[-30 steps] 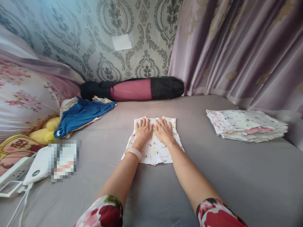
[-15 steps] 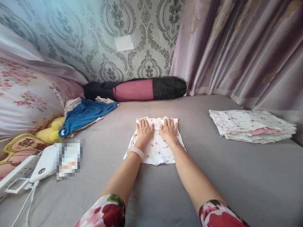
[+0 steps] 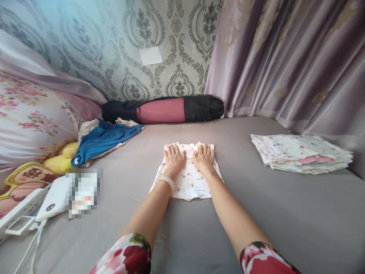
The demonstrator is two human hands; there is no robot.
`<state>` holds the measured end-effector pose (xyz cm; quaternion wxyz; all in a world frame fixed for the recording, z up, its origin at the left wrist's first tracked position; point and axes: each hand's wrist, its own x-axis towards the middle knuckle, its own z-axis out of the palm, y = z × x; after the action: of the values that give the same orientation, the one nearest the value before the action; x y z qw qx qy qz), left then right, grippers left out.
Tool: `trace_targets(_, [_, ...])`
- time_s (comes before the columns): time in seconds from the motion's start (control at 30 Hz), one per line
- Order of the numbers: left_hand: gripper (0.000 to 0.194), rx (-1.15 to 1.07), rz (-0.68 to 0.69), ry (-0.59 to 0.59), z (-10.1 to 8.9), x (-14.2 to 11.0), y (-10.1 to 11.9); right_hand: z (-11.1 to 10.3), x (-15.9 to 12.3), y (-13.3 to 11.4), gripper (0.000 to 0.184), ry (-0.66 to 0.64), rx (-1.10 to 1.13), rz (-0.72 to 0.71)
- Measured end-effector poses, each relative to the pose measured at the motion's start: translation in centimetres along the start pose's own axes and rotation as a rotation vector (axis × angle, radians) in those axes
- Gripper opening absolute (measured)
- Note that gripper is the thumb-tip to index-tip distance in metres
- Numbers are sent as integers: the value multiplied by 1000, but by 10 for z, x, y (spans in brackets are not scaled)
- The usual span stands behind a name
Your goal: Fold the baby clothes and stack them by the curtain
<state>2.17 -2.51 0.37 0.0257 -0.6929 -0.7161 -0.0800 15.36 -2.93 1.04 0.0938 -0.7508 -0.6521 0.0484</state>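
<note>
A small white printed baby shirt with a buttoned front lies flat on the grey bed sheet. My left hand rests palm down on its upper left part, fingers spread. On the upper right part my right hand lies flat in the same way, fingers apart. Both hands press on the cloth without gripping it. The shirt's lower sides are partly hidden under my wrists.
Folded white printed clothes are stacked at the right. At the left lie blue clothing, a yellow plush toy, a white power bank and a power strip. A black and pink rolled bag lies along the wall.
Both hands stay flat in the same places on the shirt. The view has tilted very slightly; nothing else has visibly moved.
</note>
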Motion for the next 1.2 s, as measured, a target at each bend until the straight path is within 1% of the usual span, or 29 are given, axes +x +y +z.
trace_targets(0.2, [70, -31, 22, -66, -11, 8, -2, -15, 6, 0, 63, -102, 30, -4])
trace_targets(0.23, [69, -32, 44, -64, -13, 10, -3, -17, 8, 1, 63, -102, 37, -27])
trace_targets(0.3, [65, -25, 128, -48, -13, 14, -5, -18, 12, 3, 63, -72, 39, -122])
trace_targets(0.37, [62, -14, 233, -34, -10, 18, -7, -14, 16, 5, 62, -42, 31, -229])
trace_targets(0.43, [61, -16, 285, -33, -6, 19, -10, -8, 20, 8, 60, -34, 29, -284])
trace_targets(0.57, [63, -28, 253, -33, 0, 19, -12, 5, 23, 11, 58, -8, 42, -282])
trace_targets(0.67, [63, -30, 259, -16, 2, 19, -13, 6, 23, 11, 58, -2, 42, -282])
trace_targets(0.77, [63, -35, 280, -31, 3, 20, -15, 2, 23, 11, 58, -32, 48, -279])
trace_targets(0.87, [63, -34, 293, -62, 0, 20, -19, -5, 24, 13, 59, -101, 84, -294])
trace_targets(0.97, [61, -14, 304, -39, -5, 17, -23, -10, 21, 15, 57, -130, 110, -353])
trace_targets(1.07, [59, 6, 333, -21, -8, 14, -26, -10, 15, 16, 56, -103, 94, -418])
trace_targets(1.2, [60, -22, 320, -34, -5, 12, -27, -3, 8, 15, 54, -43, 60, -416])
